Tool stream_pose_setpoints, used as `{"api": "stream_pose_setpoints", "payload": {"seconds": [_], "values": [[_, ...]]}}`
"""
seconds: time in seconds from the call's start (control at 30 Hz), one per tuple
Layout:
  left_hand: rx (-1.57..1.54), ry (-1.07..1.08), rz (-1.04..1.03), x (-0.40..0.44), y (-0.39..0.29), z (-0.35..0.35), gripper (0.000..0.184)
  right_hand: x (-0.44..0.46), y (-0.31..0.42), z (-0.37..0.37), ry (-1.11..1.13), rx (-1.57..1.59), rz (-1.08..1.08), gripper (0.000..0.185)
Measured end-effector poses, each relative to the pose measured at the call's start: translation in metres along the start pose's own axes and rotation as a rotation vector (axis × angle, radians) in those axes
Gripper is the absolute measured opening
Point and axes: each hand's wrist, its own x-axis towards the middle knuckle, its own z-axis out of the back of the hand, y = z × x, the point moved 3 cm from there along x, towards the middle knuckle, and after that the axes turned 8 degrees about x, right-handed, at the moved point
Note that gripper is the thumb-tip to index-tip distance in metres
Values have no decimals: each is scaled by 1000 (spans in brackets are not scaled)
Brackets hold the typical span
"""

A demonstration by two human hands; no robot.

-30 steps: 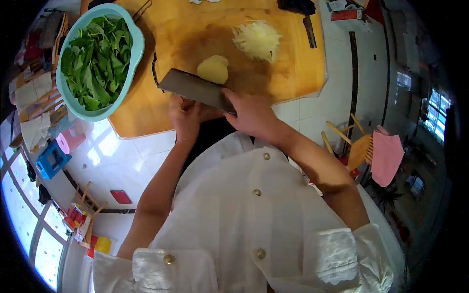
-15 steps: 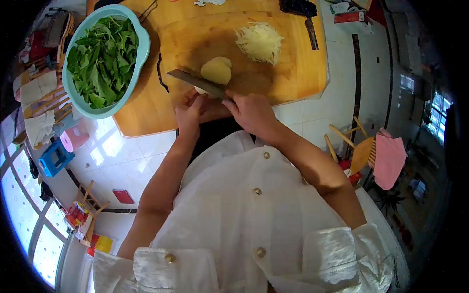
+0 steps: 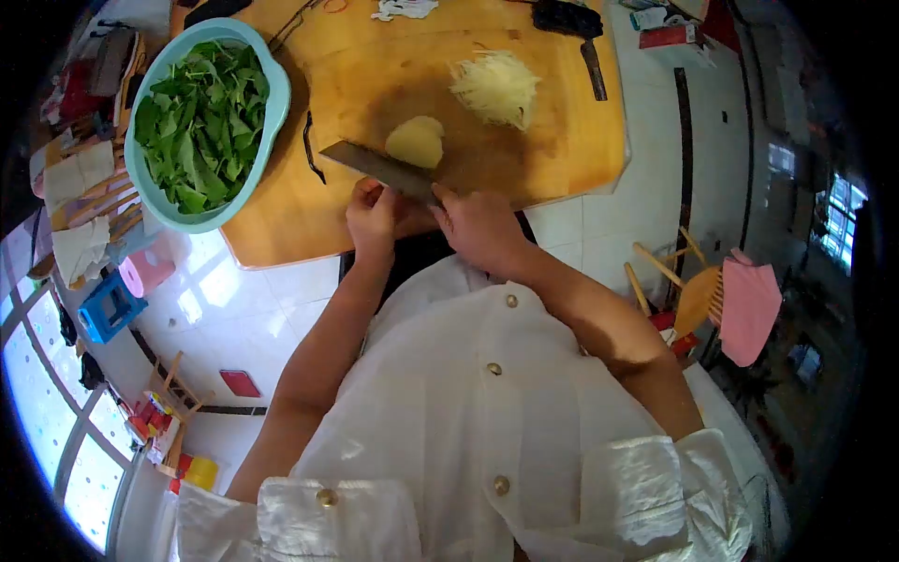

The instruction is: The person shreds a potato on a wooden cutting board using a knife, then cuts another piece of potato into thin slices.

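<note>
Wooden board (image 3: 365, 80): right hand (image 3: 485, 228) grip closed round 1 cleaver (image 3: 370, 163); left hand (image 3: 373, 225) beside it, cannot tell grip.

Greens (image 3: 200, 131) fill a pale blue basin (image 3: 279, 105) at the left of the table (image 3: 262, 234); a crumpled white scrap (image 3: 405, 9) lies toward its far side. Left of the table, a round pink object (image 3: 147, 272) is just beside a blue stool (image 3: 110, 307), and a flat red thing (image 3: 241, 383) lies on the floor (image 3: 225, 328). At right, a pink cloth (image 3: 749, 309) hangs on a chair (image 3: 694, 298).

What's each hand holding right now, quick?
Left hand: curled by the knife; can't tell whether it holds anything.
Right hand: closed, holding the knife.
</note>
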Motion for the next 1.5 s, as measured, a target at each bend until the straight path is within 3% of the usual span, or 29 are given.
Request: {"api": "stream_pose_setpoints", "payload": {"seconds": [0.13,0.23,0.3,0.43,0.5,0.63,0.7,1.03,1.1,1.43,1.5], "values": [[51,-72,-47,-12,-6,-1,26,-15,5,6,-12,-34,61,33],[39,-84,-113,-20,-17,-1,27,-34,12,11,-172,-78,183,36],[97,-48,-99,-26,-22,-1,36,-44,19,18,123,-83,-19,40],[221,-38,-228,-24,-22,0,37,-56,19,21,134,-101,-18,41],[25,-22,-66,-27,-19,-4,37,-58,17,20,129,-128,-14,42],[2,-12,-133,-20,-15,-2,35,-58,16,22,96,-101,-15,41],[-72,31,14,-25,-18,-5,29,-52,16,25,287,-90,-66,58],[-57,-34,-61,-25,-21,-10,21,-41,12,28,311,-10,-91,47],[-100,-32,-40,-28,-24,-12,22,-42,9,21,132,-52,-10,35],[40,-86,14,-29,-26,-11,15,-11,4,8,87,-18,50,36],[139,-155,-165,-17,-18,-7,14,-5,2,1,141,-40,0,38]]}}
